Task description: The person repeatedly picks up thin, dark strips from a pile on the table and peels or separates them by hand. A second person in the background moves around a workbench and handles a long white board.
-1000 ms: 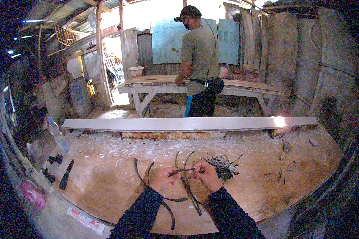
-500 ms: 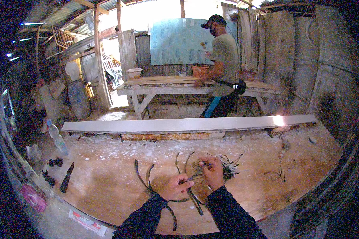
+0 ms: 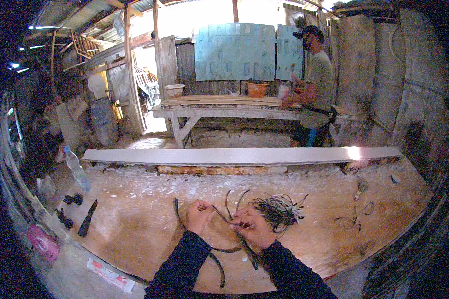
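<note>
Over the middle of the wooden table, my left hand [image 3: 198,215] is closed on one end of a narrow dark strip [image 3: 219,213]. My right hand [image 3: 253,226] pinches the same strip a short way along, so a piece of it spans the gap between them. Its material cannot be made out. Other curved dark strips lie about my hands: one strip [image 3: 177,212] left of my left hand, another strip [image 3: 218,269] between my forearms. Beside my right hand sits a tangled bundle of thin black and pale strands [image 3: 279,212].
A dark knife [image 3: 88,218] lies at the left near black clumps [image 3: 64,219] and a clear plastic bottle [image 3: 76,169]. A long white board [image 3: 224,156] runs along the table's far edge. Beyond it, a co-worker [image 3: 317,79] stands at a bench [image 3: 209,102] holding an orange tub [image 3: 257,89].
My right hand has left the strand bundle and come down beside the strips; my left hand has moved up and left. A strip now stretches between both hands. The co-worker has moved right.
</note>
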The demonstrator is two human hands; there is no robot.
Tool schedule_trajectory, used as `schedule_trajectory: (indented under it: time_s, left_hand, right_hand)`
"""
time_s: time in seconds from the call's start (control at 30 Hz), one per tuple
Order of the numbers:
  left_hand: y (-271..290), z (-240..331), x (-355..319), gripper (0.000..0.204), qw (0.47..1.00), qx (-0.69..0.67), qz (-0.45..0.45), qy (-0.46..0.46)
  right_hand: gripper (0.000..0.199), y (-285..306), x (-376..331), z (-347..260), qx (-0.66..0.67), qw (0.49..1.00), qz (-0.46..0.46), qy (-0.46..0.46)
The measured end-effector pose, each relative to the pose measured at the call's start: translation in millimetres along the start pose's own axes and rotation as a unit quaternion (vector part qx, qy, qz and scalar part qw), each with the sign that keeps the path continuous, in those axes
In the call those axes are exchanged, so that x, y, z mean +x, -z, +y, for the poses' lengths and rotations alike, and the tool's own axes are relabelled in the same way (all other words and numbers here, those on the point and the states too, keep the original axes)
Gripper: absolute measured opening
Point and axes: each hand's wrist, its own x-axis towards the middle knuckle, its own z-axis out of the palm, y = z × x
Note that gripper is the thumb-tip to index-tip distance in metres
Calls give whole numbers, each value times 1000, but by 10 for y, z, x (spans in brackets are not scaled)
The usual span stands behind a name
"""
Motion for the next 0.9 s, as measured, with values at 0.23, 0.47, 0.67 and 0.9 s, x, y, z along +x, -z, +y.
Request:
schedule_trajectory:
  time_s: [0.23, 0.47, 0.67, 0.9]
  left_hand:
    - [-25, -77, 47, 14, 992, 12, -26, -121]
    - [-70, 137, -162, 4, 993, 70, -93, -8]
    - [-147, 29, -171, 4, 986, -14, -168, -3]
    - [-172, 107, -244, 8, 962, -9, -271, 31]
  right_hand:
    - [15, -50, -45, -95, 231, 962, -142, -33]
    - [11, -23, -36, -99, 280, 939, -187, -74]
    - [10, 112, -12, -42, 303, 938, -121, -119]
    - [13, 103, 83, 354, 214, 965, 107, -110]
